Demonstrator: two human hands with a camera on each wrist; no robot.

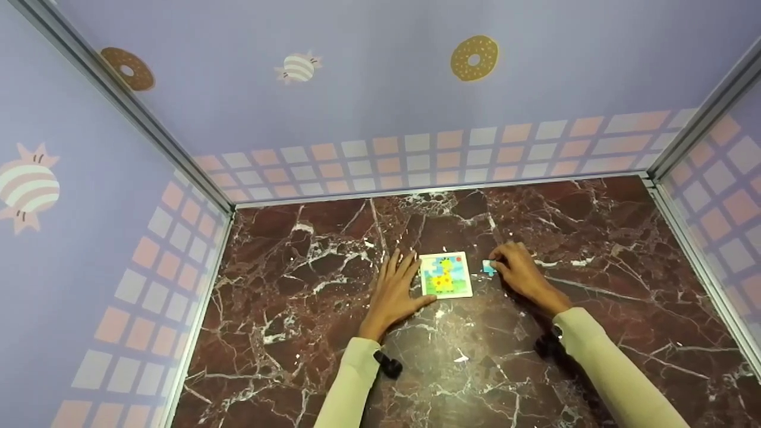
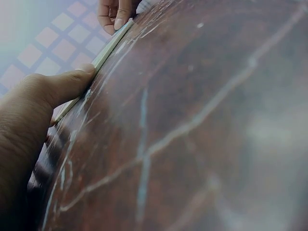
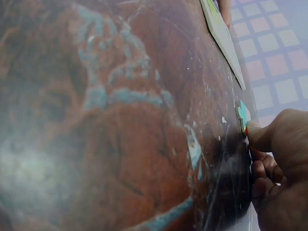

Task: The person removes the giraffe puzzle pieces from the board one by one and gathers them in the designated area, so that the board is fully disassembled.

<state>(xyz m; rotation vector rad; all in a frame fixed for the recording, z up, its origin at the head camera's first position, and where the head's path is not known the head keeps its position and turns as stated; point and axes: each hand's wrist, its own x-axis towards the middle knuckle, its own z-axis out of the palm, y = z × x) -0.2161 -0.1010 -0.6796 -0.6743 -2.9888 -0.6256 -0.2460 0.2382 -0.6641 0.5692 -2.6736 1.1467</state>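
A small square jigsaw puzzle board (image 1: pixel 455 274) with a yellow giraffe on blue and green lies flat on the marbled surface. Pale areas show in its upper left part and a red spot in its upper right corner. My left hand (image 1: pixel 393 291) rests along the board's left side, fingers stretched out, thumb at the near edge; the left wrist view shows that thumb touching the board's rim (image 2: pixel 108 52). To the right, my right hand (image 1: pixel 524 274) pinches a light blue puzzle piece (image 1: pixel 488 267) between thumb and fingers. This piece (image 3: pixel 242 117) is apart from the board.
Dark red marbled surface (image 1: pixel 285 356) with white veins lies under both hands. A lilac back wall (image 1: pixel 368 107) with printed doughnuts and sweets stands behind, and side walls (image 1: pixel 71 285) close in left and right. Black wrist straps (image 1: pixel 389 364) sit at the sleeves.
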